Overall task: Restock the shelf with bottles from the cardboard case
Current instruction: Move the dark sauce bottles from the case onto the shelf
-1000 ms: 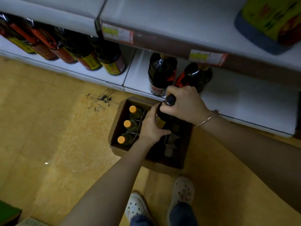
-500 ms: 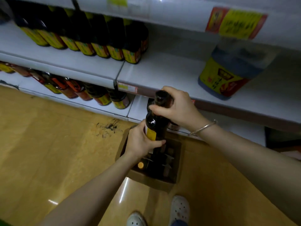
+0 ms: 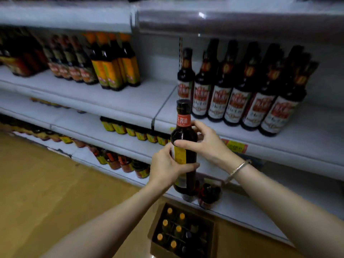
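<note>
1. Two hands held one dark bottle (image 3: 184,146) upright before the shelf (image 3: 307,144).
2. Left hand (image 3: 165,168) wrapped its label; right hand (image 3: 202,144) clasped its shoulder (bracelet on wrist).
3. Case (image 3: 154,246) sat below on the floor.

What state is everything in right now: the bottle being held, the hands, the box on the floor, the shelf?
Held bottle: upright, capped, lifted clear of the case, in front of the shelf.
Left hand: grips the bottle's body.
Right hand: holds the bottle's shoulder.
Cardboard case: open on the floor, partly filled with orange-capped bottles.
Shelf: row of dark bottles upright, bare space at its left.
</note>
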The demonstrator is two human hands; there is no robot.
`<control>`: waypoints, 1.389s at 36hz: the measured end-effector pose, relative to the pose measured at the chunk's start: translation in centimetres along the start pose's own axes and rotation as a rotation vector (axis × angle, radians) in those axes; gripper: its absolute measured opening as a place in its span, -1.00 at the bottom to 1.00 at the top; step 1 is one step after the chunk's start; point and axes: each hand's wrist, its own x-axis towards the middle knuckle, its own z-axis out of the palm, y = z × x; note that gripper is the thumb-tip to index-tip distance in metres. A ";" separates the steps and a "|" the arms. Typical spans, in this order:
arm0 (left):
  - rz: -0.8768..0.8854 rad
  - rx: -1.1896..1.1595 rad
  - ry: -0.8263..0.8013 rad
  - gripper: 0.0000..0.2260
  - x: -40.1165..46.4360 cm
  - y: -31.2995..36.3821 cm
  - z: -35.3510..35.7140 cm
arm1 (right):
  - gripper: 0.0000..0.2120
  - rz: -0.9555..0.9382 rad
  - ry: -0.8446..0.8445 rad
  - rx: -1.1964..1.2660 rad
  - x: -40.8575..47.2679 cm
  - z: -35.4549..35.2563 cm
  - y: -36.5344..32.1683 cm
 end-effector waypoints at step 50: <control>0.355 -0.426 -0.320 -0.17 3.0 35.2 -11.3 | -0.47 -0.291 0.312 0.320 -3.5 -19.8 -32.3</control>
